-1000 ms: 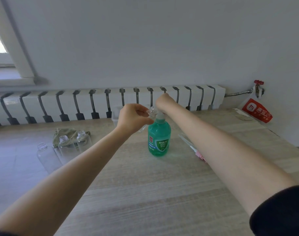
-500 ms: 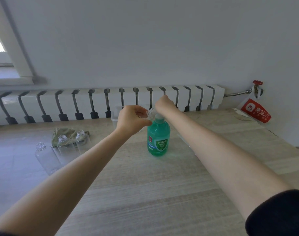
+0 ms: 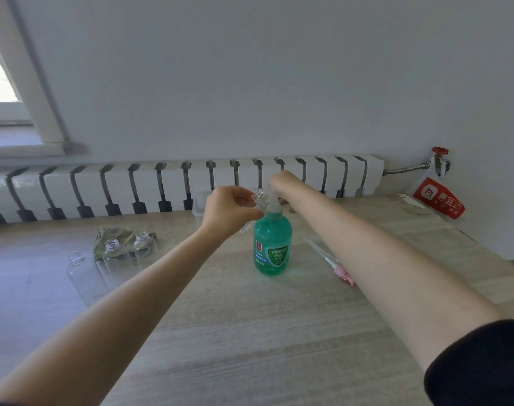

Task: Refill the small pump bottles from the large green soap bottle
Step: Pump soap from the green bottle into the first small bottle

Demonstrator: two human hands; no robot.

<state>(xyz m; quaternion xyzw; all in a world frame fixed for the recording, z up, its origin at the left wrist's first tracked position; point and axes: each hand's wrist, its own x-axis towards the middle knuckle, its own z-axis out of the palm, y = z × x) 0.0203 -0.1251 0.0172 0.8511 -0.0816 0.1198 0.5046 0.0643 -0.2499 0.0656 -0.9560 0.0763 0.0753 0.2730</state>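
The large green soap bottle [image 3: 273, 247] stands upright in the middle of the wooden table [image 3: 249, 332]. My right hand [image 3: 282, 183] is bent down over its pump head, fingers curled over the top, so the nozzle is hidden. My left hand [image 3: 229, 209] grips a small clear bottle [image 3: 260, 197], tilted with its open neck right at the pump. Three more clear bottles without caps stand at the left [image 3: 85, 276], [image 3: 115, 253], [image 3: 144, 247].
A green cloth [image 3: 109, 235] lies behind the empty bottles. Pink pump tops with long tubes [image 3: 342, 271] lie right of the green bottle, under my right forearm. A clear plastic box [image 3: 201, 206] sits by the radiator [image 3: 162, 183]. A red bag [image 3: 437, 197] hangs at the far right.
Almost nothing differs. My right hand has sunk slightly over the pump head, while my left hand keeps the small bottle's neck at the pump.
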